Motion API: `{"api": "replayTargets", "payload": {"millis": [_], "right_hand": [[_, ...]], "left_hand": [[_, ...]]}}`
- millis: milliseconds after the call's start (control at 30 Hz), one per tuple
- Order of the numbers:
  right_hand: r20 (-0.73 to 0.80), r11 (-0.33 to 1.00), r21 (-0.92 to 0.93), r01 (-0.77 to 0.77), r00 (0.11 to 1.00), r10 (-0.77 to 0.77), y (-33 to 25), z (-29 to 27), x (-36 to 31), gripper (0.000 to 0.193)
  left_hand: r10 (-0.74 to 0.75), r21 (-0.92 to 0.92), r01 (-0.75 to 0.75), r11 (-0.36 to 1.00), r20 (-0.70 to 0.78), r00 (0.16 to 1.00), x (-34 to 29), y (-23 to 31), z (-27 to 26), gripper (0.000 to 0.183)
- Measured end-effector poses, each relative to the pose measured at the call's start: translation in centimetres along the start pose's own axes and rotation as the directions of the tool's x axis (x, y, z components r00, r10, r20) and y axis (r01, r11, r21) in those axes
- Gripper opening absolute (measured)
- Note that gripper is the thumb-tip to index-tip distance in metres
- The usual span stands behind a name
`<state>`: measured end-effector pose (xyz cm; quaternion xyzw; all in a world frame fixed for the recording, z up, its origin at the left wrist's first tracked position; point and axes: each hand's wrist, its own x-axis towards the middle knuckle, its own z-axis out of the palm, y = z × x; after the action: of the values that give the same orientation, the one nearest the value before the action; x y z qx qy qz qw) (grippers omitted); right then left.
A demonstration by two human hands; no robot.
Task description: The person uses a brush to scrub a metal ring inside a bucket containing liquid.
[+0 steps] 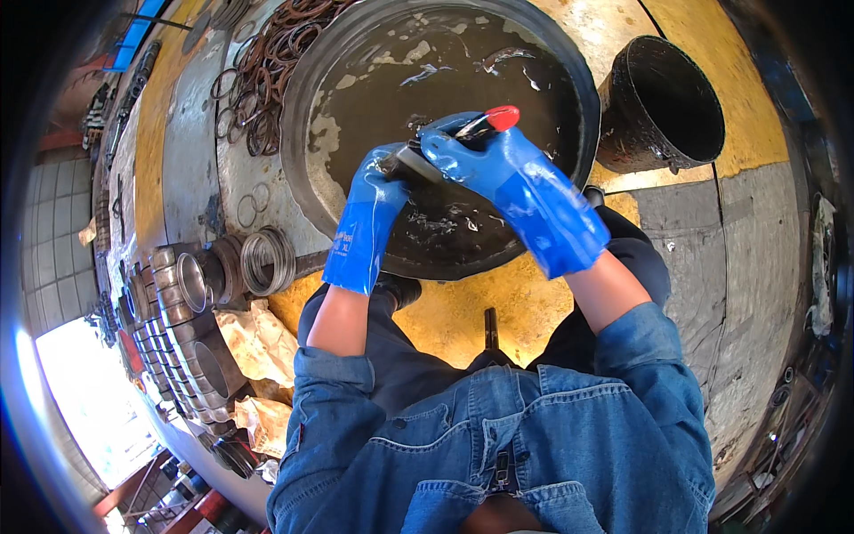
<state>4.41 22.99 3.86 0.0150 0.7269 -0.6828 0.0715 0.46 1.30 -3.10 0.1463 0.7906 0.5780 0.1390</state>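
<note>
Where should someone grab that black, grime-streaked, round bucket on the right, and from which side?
The bucket is probably best gripped by its rim, on the person's side, coming from above: the wide round mouth is open and its edge stands exposed. The broad wall seems harder to grasp.

We see a stained grey-and-yellow floor [756, 240]; a pale gridded wall [58, 236] stands left; a bright opening [89, 392] glares at near left.
</note>
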Motion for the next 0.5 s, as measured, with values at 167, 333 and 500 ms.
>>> {"api": "replayTargets", "payload": {"millis": [167,333,500], "right_hand": [[-0.193,0.956,0.286,-0.059,0.974,0.118,3.3,-3.0,2.0,0.027],[-0.341,0.670,0.741,-0.055,0.828,0.445,9.7,-5.5,2.9,0.015],[-0.139,0.496,0.822,-0.281,0.744,0.653,10.1,-2.5,2.5,0.015]], "left_hand": [[-0.193,-0.133,0.199,0.971,0.052,0.980,-0.1,1.0,-2.0,0.038],[-0.263,-0.448,0.226,0.865,-0.021,0.965,0.0,3.6,-4.4,0.033],[-0.091,-0.835,0.012,0.550,-0.045,0.995,0.3,0.4,-6.4,0.032]]}}
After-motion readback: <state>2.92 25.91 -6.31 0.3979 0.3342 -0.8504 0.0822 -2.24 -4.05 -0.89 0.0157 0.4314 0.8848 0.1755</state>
